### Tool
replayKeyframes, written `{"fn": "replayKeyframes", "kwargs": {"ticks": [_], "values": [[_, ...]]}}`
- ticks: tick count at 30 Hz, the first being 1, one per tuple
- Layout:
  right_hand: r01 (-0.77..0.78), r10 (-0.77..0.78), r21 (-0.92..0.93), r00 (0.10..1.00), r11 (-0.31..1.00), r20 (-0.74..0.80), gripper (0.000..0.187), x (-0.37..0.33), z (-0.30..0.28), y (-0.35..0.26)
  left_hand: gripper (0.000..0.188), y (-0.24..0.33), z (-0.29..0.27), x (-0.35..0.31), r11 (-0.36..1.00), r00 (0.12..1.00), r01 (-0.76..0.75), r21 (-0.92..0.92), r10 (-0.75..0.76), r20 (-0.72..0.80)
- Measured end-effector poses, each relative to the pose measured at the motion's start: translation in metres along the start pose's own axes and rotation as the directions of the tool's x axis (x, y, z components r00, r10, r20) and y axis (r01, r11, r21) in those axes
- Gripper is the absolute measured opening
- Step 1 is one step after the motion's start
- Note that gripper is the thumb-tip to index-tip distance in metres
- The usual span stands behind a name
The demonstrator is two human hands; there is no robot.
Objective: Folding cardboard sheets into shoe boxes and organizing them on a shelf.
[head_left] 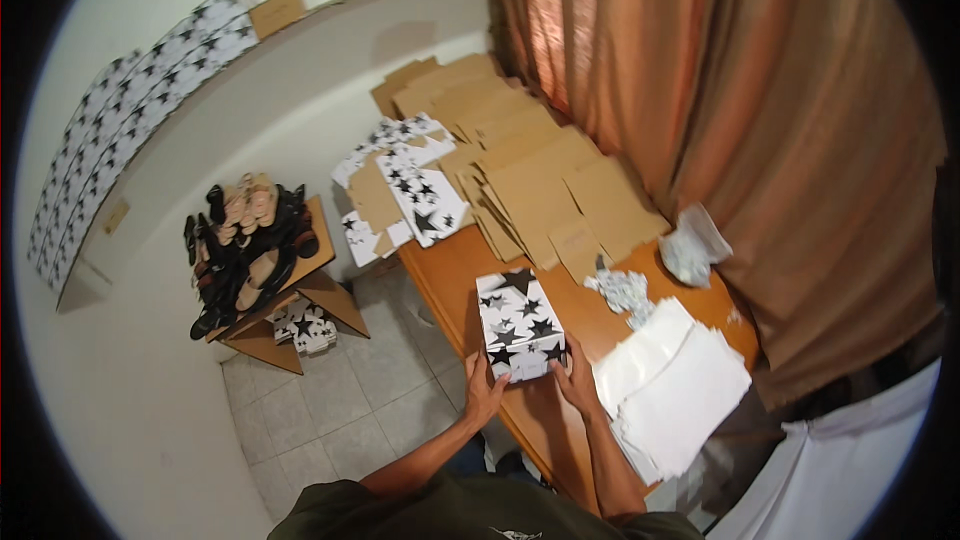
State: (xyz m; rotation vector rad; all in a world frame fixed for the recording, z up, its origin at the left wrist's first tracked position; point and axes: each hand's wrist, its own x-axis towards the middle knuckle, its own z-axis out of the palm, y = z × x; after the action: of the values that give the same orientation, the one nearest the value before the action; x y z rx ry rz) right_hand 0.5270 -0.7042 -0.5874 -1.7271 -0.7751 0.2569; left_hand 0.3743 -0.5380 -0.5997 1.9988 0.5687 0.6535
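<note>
A closed white shoe box (520, 318) printed with black stars sits at the front edge of the wooden table, between my hands. My left hand (484, 388) grips its near left corner, thumb against the near face. On the near right corner, my right hand (576, 376) holds it the same way. Just right of the box lie a pile of small silvery packets (622, 292) and a stack of white paper sheets (680, 390). The inside of the box is hidden by its lid.
Flat brown cardboard pieces (540, 180) and star-printed box blanks (425, 195) cover the table's far part. A clear plastic bag (693, 248) lies by the brown curtain (800, 120). At left, a small stand holds several shoes (250, 260); a wall shelf carries star-printed boxes (150, 105).
</note>
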Motion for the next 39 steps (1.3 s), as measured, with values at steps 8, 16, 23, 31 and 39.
{"fn": "replayKeyframes", "kwargs": {"ticks": [8, 16, 23, 31, 39], "values": [[0.091, -0.112, 0.163, 0.986, 0.982, 0.12, 0.063, 0.045, 0.05, -0.111, 0.067, 0.075, -0.102, 0.009, 0.984, 0.946, 0.066, -0.163, -0.113, -0.304], [0.519, -0.532, 0.125, 0.841, 0.845, 0.099, 0.065, 0.103, 0.156, -0.221, 0.06, 0.101, -0.241, 0.018, 0.998, 0.786, 0.016, 0.069, 0.03, -0.617], [0.615, -0.646, 0.294, 0.764, 0.732, 0.01, 0.069, 0.128, 0.269, -0.359, 0.063, 0.131, -0.399, 0.034, 0.918, 0.537, -0.149, 0.367, 0.387, -0.75], [0.923, -0.908, 0.099, 0.384, 0.371, -0.171, 0.054, 0.16, 0.368, -0.498, 0.035, 0.167, -0.56, 0.05, 0.696, 0.29, -0.196, 0.69, 0.714, -0.638], [0.963, -0.932, 0.064, 0.27, 0.263, -0.24, 0.082, 0.209, 0.402, -0.61, 0.058, 0.208, -0.668, 0.098, 0.569, 0.28, -0.245, 0.785, 0.817, -0.505]]}}
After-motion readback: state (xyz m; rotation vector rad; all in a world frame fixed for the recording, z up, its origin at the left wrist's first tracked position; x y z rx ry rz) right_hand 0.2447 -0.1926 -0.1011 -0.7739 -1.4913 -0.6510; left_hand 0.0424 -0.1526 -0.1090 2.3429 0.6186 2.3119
